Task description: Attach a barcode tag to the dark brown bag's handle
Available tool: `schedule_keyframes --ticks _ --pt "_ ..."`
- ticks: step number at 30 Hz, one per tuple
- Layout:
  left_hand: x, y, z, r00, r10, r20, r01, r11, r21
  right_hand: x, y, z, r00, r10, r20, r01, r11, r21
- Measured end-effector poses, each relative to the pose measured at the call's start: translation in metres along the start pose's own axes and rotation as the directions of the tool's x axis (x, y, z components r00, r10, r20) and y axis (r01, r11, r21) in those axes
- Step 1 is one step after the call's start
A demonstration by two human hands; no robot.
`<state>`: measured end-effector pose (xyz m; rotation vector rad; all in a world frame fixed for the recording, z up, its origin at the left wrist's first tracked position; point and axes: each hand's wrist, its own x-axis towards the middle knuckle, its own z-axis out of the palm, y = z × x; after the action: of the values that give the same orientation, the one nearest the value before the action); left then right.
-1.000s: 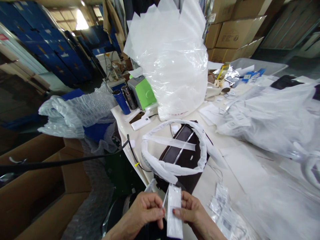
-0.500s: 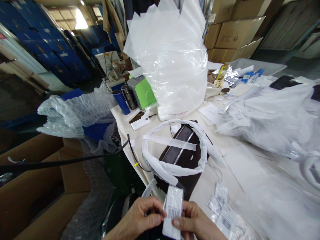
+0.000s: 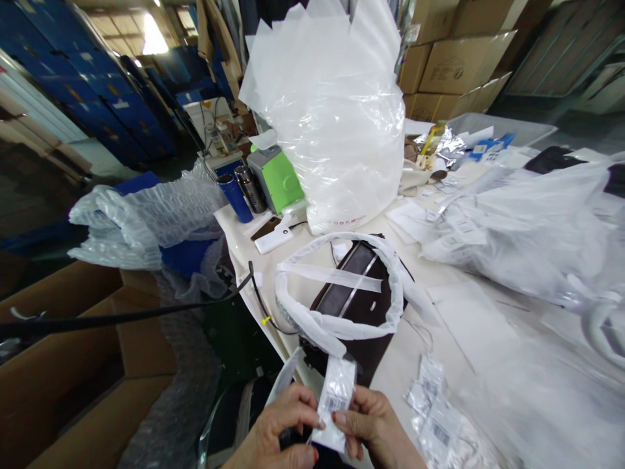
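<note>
A white hang tag with a barcode [image 3: 340, 378], in a clear plastic sleeve, is between my hands at the lower middle. My right hand [image 3: 374, 423] pinches its right side, thumb on the front. Curled fingers of my left hand [image 3: 288, 420] touch the lower left edge, with the thumb just below; its exact grip is partly hidden. Behind the tag lies a dark brown bag [image 3: 359, 312] with a zipped grey panel. Its strap or handle, wrapped in white material [image 3: 401, 286], loops over it.
Silvery packets with barcode labels [image 3: 439, 426] lie at right, below a heap of clear plastic bags [image 3: 527, 234]. A big stack of white sheets in plastic [image 3: 336, 130] stands behind. A blue tumbler [image 3: 234, 197] and green machine [image 3: 282, 182] stand left; an open carton [image 3: 146, 339] is beside the table.
My left thumb has moved down, away from the tag's front, and the fingers have shifted along its left edge. The tag tilts slightly and sits a little higher. My right hand keeps its pinch.
</note>
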<state>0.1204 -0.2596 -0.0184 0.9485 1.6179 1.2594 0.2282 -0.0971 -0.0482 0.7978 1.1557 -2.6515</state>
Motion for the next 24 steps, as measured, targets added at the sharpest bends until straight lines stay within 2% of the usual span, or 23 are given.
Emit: schedule_keyframes --ticks 4,8,12,17,21,24 --pt "-0.003 -0.005 0.003 0.998 0.060 0.025 -0.060 0.998 -0.005 0.001 -0.001 -0.001 0.997 -0.033 -0.063 0.030 0.999 -0.037" --pt "-0.003 -0.001 0.009 1.000 0.008 0.009 -0.008 0.998 -0.062 0.002 -0.008 0.000 0.991 -0.079 -0.112 0.072 0.995 -0.063" --pt "-0.004 0.002 0.017 0.999 -0.004 -0.043 -0.003 0.986 -0.165 0.003 -0.006 0.004 0.994 -0.071 -0.088 0.064 0.995 -0.075" --pt "-0.006 0.000 0.024 0.998 -0.020 -0.064 0.007 0.978 -0.207 0.001 0.003 0.013 0.981 -0.099 -0.168 0.097 0.995 -0.018" --pt "-0.005 -0.004 0.028 0.998 0.013 -0.067 -0.031 0.958 -0.284 -0.002 -0.001 0.021 0.965 -0.093 -0.244 0.098 0.995 0.009" --pt "-0.003 -0.006 0.033 0.997 -0.024 -0.078 -0.005 0.936 -0.351 -0.003 -0.004 0.024 0.957 -0.084 -0.279 0.099 0.994 0.040"
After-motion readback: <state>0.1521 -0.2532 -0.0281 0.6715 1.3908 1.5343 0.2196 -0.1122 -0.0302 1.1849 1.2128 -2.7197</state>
